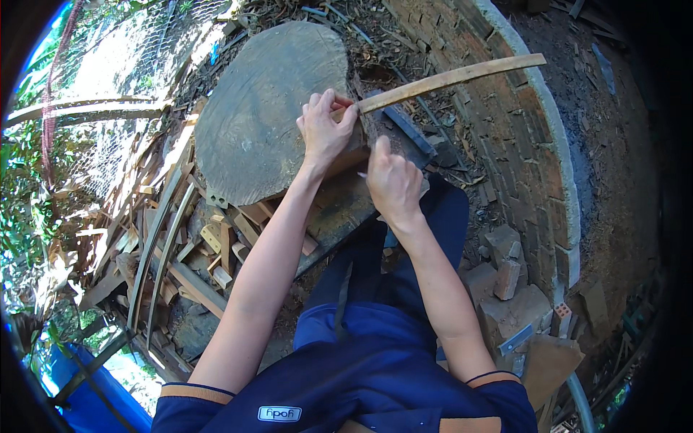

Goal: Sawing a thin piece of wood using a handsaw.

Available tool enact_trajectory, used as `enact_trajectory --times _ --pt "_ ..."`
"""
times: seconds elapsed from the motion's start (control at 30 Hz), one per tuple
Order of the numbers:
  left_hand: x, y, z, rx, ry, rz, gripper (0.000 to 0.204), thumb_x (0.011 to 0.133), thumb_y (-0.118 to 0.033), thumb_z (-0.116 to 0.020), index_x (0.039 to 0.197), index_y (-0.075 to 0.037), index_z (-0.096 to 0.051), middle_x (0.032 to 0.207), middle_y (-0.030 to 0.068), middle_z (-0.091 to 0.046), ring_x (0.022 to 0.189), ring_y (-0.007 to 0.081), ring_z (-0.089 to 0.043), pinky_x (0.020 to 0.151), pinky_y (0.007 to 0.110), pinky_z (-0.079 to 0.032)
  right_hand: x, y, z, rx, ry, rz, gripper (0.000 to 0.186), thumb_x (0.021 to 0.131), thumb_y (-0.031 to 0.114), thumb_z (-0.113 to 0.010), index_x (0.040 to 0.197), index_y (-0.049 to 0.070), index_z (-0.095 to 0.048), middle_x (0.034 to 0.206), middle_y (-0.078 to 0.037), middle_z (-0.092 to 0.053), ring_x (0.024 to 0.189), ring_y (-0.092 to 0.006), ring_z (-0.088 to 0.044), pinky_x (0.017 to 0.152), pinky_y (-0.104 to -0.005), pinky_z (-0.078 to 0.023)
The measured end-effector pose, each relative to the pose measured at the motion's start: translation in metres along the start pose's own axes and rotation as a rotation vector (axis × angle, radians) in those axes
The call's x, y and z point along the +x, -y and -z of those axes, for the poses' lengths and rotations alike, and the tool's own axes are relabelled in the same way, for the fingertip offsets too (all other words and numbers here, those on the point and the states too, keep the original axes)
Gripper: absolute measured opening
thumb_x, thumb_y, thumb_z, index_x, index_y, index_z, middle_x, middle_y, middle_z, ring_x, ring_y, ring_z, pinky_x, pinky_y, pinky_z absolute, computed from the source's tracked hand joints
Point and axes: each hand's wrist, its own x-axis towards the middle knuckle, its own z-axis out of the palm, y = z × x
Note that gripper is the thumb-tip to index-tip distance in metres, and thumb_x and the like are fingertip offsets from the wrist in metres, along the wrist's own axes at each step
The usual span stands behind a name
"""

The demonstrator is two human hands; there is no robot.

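Note:
My left hand (326, 126) grips the near end of a long, pale wooden strip (455, 78) over the right edge of a large round log top (253, 115), with the strip extending up to the right. My right hand (393, 180) is closed in a fist just below and right of the strip's near end; a small pale bit shows at its left side, but what it holds is hidden. Beneath my hands, beside the log, is a dark board (339, 209) with dusty patches.
Scrap wood (220, 245) and long bent strips (159, 231) lie piled at left, before wire mesh (123, 50) and plants. A curved brick wall (527, 151) runs along the right, with broken bricks (505, 278) at its foot. A blue object (94, 397) is at lower left.

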Motion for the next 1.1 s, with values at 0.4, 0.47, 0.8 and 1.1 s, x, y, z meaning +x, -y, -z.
enact_trajectory --times 0.4,0.47,0.8,1.1 --pt "-0.001 -0.005 0.001 0.053 -0.007 0.013 0.017 0.079 -0.030 -0.072 0.085 -0.016 -0.065 0.087 0.0028 -0.059 0.092 0.0254 -0.055 0.082 0.041 -0.037 -0.013 0.000 0.001 -0.044 0.040 -0.010 0.006 0.087 0.009 -0.054 0.090 0.004 -0.052 0.059 -0.016 -0.065 0.056 -0.0327 -0.068 0.051 -0.0429 -0.056" --pt "0.000 -0.007 0.006 0.086 -0.010 0.009 0.018 0.080 -0.029 -0.071 0.088 -0.014 -0.066 0.089 0.0042 -0.059 0.093 0.0254 -0.056 0.082 0.042 -0.038 -0.019 0.000 0.002 -0.078 0.051 -0.014 0.006 0.087 0.009 -0.053 0.091 0.004 -0.052 0.058 -0.016 -0.065 0.055 -0.0328 -0.068 0.051 -0.0424 -0.056" --pt "0.022 -0.015 -0.001 0.346 0.046 0.083 0.024 0.088 -0.034 -0.058 0.088 -0.010 -0.065 0.091 0.0105 -0.067 0.093 0.0315 -0.062 0.081 0.044 -0.042 -0.003 0.004 -0.009 -0.091 -0.015 -0.001 0.007 0.086 0.009 -0.054 0.091 0.004 -0.052 0.057 -0.015 -0.065 0.055 -0.0323 -0.068 0.050 -0.0423 -0.055" --pt "0.023 -0.017 -0.008 0.248 -0.175 0.171 0.022 0.092 -0.029 -0.056 0.084 -0.009 -0.060 0.075 0.0149 -0.066 0.075 0.0377 -0.063 0.070 0.044 -0.043 -0.003 -0.001 -0.008 -0.051 -0.030 -0.005 0.009 0.087 0.010 -0.053 0.094 0.004 -0.053 0.056 -0.014 -0.064 0.055 -0.0326 -0.068 0.049 -0.0422 -0.055"
